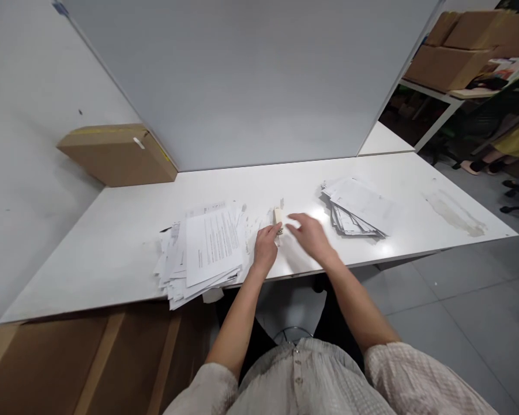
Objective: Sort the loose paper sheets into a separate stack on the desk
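On the white table a small cream-coloured stapler (277, 215), as far as its shape shows, lies pointing away from me, with a bit of metal at its near end. My left hand (266, 248) is closed on that near end, and its fingers partly cover it. Just to the right, my right hand (308, 231) hovers with thumb and fingers apart and nothing between them. Left of my hands lies an untidy stack of printed sheets (211, 245). A second stack of papers (358, 202) sits beyond my right hand, its sheets fanned unevenly.
A white table (112, 248) runs across in front of me, backed by a grey panel (259, 86). A cardboard box (116, 153) stands at the back left. More boxes (450, 66) are stacked at the far right, near another person's feet (476, 167).
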`<state>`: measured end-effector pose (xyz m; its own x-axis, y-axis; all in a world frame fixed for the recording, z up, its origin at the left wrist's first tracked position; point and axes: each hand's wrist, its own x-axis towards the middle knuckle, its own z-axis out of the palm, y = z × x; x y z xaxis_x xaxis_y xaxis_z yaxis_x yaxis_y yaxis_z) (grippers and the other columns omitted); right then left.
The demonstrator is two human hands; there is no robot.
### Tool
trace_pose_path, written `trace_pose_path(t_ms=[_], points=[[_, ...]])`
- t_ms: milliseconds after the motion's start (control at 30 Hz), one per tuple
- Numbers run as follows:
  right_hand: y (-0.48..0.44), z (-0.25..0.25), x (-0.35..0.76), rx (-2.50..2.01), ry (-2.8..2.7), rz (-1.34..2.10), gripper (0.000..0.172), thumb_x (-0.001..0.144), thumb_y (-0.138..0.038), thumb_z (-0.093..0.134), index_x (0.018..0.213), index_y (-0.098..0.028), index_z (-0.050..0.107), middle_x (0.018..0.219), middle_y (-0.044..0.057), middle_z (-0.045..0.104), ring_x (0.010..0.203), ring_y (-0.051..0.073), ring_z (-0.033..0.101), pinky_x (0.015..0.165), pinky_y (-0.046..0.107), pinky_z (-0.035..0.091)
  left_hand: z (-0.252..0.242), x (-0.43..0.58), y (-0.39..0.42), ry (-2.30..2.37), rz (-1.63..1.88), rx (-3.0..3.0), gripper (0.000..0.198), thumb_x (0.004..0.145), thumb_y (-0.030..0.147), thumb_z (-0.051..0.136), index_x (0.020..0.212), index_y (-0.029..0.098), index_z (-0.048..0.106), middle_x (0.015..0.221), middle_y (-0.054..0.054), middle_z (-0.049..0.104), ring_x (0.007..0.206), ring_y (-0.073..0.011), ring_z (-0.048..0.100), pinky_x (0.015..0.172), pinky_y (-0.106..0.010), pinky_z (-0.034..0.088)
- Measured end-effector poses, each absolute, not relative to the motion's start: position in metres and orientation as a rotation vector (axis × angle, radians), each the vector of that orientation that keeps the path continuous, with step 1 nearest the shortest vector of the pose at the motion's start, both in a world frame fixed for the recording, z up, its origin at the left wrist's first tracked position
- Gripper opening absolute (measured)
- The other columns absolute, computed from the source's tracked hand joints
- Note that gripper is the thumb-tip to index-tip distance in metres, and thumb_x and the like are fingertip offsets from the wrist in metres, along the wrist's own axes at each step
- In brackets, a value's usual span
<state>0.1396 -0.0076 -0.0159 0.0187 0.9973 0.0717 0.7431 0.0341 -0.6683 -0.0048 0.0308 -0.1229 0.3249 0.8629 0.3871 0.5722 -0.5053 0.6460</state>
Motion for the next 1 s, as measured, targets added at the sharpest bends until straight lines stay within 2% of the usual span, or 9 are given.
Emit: trace_pose_path(t_ms=[100,200,300,400,533,700,867,933,1000], points=[[-0.013,-0.028,0.222,-2.076,-1.554,0.115,0.035,0.085,-0.031,0.047,0.114,-0.018,0.061,0.114,0.013,0.061,0.106,0.03,0.052,0.09,0.043,0.041,-0.122,-0.003,0.031,1.287,1.02,2.201,0.062,0.074,-0.005,0.031,0.125,0.022,0.054,0.111,-0.008,0.058,0.106,-0.02,0.048,0.095,-0.037,0.043],[-0.011,-0.043,0.283,-2.243,-1.518,-0.108,0.039,0.081,-0.031,0.052,0.117,-0.018,0.059,0.124,0.012,0.057,0.116,0.033,0.043,0.092,0.047,0.038,-0.121,-0.003,0.03,1.283,1.022,2.215,0.061,0.074,-0.004,0.032,0.125,0.021,0.054,0.111,-0.008,0.059,0.104,-0.0203,0.048,0.094,-0.038,0.043],[-0.004,-0.052,0.312,-2.303,-1.561,-0.119,0.047,0.08,-0.036,0.055,0.123,-0.019,0.055,0.131,0.01,0.052,0.122,0.032,0.038,0.094,0.047,0.036,-0.121,-0.003,0.031,1.289,1.028,2.229,0.062,0.073,-0.005,0.032,0.124,0.022,0.054,0.111,-0.008,0.059,0.104,-0.0206,0.049,0.094,-0.039,0.044],[0.003,-0.055,0.317,-2.349,-1.577,-0.035,0.049,0.079,-0.04,0.054,0.123,-0.019,0.056,0.127,0.01,0.056,0.119,0.032,0.041,0.092,0.045,0.038,-0.121,-0.004,0.031,1.289,1.028,2.237,0.064,0.072,-0.006,0.031,0.125,0.022,0.054,0.111,-0.008,0.058,0.104,-0.0206,0.048,0.095,-0.038,0.044],[0.005,-0.056,0.314,-2.371,-1.478,0.033,0.039,0.083,-0.043,0.047,0.109,-0.021,0.066,0.116,0.01,0.063,0.108,0.03,0.05,0.084,0.041,0.041,-0.122,-0.006,0.031,1.295,1.013,2.248,0.064,0.072,-0.006,0.031,0.126,0.022,0.053,0.111,-0.008,0.058,0.104,-0.0207,0.048,0.095,-0.039,0.044],[0.004,-0.054,0.319,-2.384,-1.431,0.027,0.036,0.088,-0.034,0.037,0.096,-0.02,0.07,0.102,0.011,0.067,0.093,0.026,0.057,0.072,0.033,0.04,-0.122,-0.006,0.03,1.293,1.017,2.247,0.065,0.071,-0.006,0.032,0.126,0.022,0.053,0.111,-0.007,0.058,0.105,-0.0205,0.049,0.095,-0.038,0.044],[0.006,-0.044,0.328,-2.472,-1.39,-0.189,0.04,0.093,-0.029,0.029,0.103,-0.014,0.065,0.087,0.014,0.067,0.076,0.022,0.058,0.062,0.029,0.035,-0.121,-0.006,0.03,1.293,1.033,2.235,0.062,0.072,-0.005,0.032,0.124,0.022,0.054,0.11,-0.007,0.058,0.105,-0.0204,0.049,0.096,-0.038,0.044],[0.007,-0.041,0.329,-2.492,-1.449,-0.312,0.04,0.093,-0.025,0.028,0.114,-0.013,0.059,0.085,0.013,0.065,0.073,0.021,0.058,0.06,0.028,0.034,-0.121,-0.006,0.029,1.296,1.03,2.23,0.062,0.073,-0.005,0.032,0.124,0.021,0.055,0.11,-0.008,0.058,0.105,-0.0206,0.049,0.095,-0.038,0.044],[0.009,-0.04,0.329,-2.506,-1.537,-0.396,0.042,0.092,-0.02,0.03,0.13,-0.014,0.047,0.085,0.011,0.064,0.07,0.02,0.057,0.058,0.028,0.033,-0.121,-0.005,0.029,1.297,1.029,2.222,0.061,0.074,-0.005,0.031,0.124,0.02,0.055,0.11,-0.008,0.059,0.105,-0.021,0.049,0.095,-0.038,0.044]])
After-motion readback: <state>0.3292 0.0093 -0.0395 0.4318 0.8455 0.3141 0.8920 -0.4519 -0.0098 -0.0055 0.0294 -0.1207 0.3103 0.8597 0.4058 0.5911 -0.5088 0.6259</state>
